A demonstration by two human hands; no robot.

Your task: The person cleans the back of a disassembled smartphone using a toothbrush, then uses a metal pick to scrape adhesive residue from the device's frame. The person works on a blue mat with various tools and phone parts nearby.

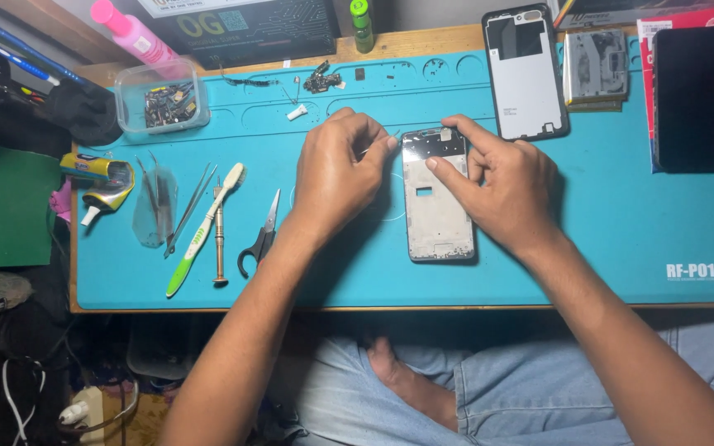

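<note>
The left hand (342, 169) is pinched narrow on thin tweezers (382, 142), whose tip points right toward the top edge of the phone frame (437, 198). The right hand (506, 186) rests on the frame's upper right side, forefinger stretched to the top corner and thumb pressing the inner plate; it steadies the frame and grips nothing else.

The frame lies flat on the blue mat (621, 231), between the two hands, its long axis running away from the person. It sits just right of the left hand, so the tweezers have only a short reach across; the right hand already touches it.

Left of the left hand lie scissors (259, 235), a screwdriver (219, 239), a toothbrush (206, 227) and more tweezers (188, 206), well apart. A parts tub (161, 99) stands at the mat's far left. A back cover (525, 70) lies beyond the right hand. Nothing stands between tweezers and frame.
</note>
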